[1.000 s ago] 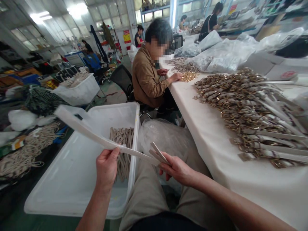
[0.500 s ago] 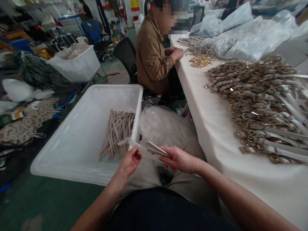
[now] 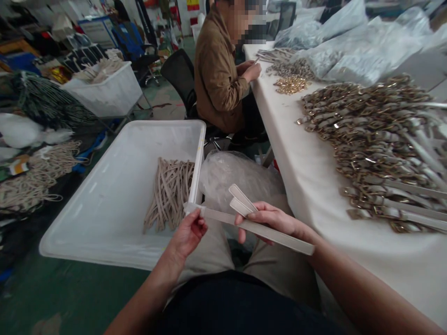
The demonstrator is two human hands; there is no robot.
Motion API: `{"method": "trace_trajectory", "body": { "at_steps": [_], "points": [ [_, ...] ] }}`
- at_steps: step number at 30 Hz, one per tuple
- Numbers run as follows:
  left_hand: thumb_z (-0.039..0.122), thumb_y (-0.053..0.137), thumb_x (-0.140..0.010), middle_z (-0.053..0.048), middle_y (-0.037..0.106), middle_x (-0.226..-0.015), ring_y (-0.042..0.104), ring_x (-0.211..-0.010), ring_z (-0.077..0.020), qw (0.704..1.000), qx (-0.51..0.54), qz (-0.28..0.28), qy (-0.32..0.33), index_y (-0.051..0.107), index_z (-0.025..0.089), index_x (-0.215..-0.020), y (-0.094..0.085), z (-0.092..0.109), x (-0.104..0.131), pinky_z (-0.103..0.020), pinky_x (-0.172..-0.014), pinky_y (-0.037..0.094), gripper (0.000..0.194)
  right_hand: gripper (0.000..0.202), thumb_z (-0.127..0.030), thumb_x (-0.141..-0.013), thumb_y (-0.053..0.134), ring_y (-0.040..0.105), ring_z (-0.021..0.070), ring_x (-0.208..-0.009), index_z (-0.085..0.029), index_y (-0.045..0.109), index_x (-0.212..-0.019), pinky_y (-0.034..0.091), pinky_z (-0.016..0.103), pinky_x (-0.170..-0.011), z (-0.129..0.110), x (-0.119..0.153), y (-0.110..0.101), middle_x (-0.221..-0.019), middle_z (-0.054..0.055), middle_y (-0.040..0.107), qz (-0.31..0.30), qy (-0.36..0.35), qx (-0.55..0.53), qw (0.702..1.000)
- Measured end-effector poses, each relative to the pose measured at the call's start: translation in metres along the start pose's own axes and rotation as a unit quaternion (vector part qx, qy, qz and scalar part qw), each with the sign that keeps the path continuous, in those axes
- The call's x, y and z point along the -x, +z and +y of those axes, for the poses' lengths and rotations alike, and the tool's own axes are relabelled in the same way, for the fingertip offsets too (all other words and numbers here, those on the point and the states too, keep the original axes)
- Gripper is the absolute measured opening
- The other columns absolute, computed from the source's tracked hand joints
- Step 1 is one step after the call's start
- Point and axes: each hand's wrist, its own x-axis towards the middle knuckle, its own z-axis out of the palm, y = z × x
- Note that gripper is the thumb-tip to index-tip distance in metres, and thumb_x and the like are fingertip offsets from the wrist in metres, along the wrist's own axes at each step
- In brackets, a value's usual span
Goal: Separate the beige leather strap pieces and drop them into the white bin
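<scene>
Between the thumb and fingers of my left hand [image 3: 190,230] is the end of a long pale strap [image 3: 279,237], where a translucent strip [image 3: 193,207] sticks out. My right hand [image 3: 267,221] grips the same strap near its middle, along with two shorter-looking strap ends [image 3: 240,199] that fan out above it. Both hands are over my lap, beside the near right corner of a white plastic bin [image 3: 94,195]. Inside the bin lies a heap of beige straps [image 3: 169,193].
A white-covered table [image 3: 300,163] on the right bears a large pile of buckled straps [image 3: 377,139], gold pieces [image 3: 291,85] and plastic bags [image 3: 370,51]. A seated person in brown [image 3: 220,70] works ahead. A clear bag [image 3: 237,174] sits beyond my knees.
The long strap now extends rightward past my right hand, and the two strap ends have swung upward. My left hand has barely moved. The view has shifted slightly.
</scene>
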Motion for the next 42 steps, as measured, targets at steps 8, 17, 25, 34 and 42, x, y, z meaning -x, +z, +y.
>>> {"method": "trace_trajectory", "body": {
  "at_steps": [8,17,25,34,42],
  "points": [
    [0.012,0.050,-0.100,-0.001,0.057,-0.062,0.053,-0.047,-0.0066,0.998,0.054,0.033,-0.003,0.064,0.012,-0.075,0.011,0.021,0.001,-0.016,-0.048,0.051,0.029,0.053,-0.058,-0.071,0.082,0.060,0.0105,-0.060,-0.016,0.071,-0.102,0.049,0.020,-0.052,-0.007,0.005,0.005,-0.093,0.009,0.074,0.060,-0.115,0.001,0.992],
    [0.010,0.051,-0.099,-0.001,0.058,-0.062,0.054,-0.048,-0.0065,0.998,0.026,0.028,-0.042,0.062,0.012,-0.075,0.018,0.006,-0.007,-0.017,-0.050,0.052,0.027,0.032,-0.050,-0.086,0.073,0.059,0.0156,-0.070,-0.018,0.077,-0.085,0.049,0.028,-0.067,-0.020,0.004,0.001,-0.076,0.005,0.064,0.199,-0.266,0.344,0.878],
    [0.017,0.096,-0.055,0.001,0.062,-0.060,0.056,-0.050,-0.0091,0.988,-0.091,-0.101,-0.076,0.069,0.011,-0.073,0.033,-0.033,-0.001,-0.021,-0.053,0.054,0.033,0.028,-0.043,-0.093,0.065,0.066,0.0163,-0.078,-0.018,0.077,-0.093,0.051,0.026,-0.071,0.006,-0.014,0.001,-0.090,0.008,0.069,0.150,-0.228,0.430,0.861],
    [0.027,0.095,-0.060,-0.008,0.072,-0.075,0.065,-0.062,-0.0135,0.954,-0.166,-0.228,-0.100,0.077,0.010,-0.081,0.028,-0.041,0.009,-0.022,-0.064,0.056,0.032,0.041,-0.052,-0.098,0.055,0.068,0.0172,-0.081,-0.016,0.075,-0.097,0.051,0.026,-0.075,0.015,-0.016,0.000,-0.088,0.007,0.073,0.122,-0.200,0.394,0.889],
    [0.034,0.046,-0.101,-0.011,0.076,-0.086,0.072,-0.080,-0.0192,0.991,-0.116,0.020,0.069,0.072,0.018,-0.083,-0.007,0.036,-0.032,-0.028,-0.073,0.062,0.035,0.052,-0.064,-0.071,0.079,0.050,0.0083,-0.054,-0.014,0.065,-0.075,0.045,0.020,-0.053,0.013,-0.013,0.002,-0.062,-0.003,0.056,0.083,-0.084,0.135,0.984]
  ]
}}
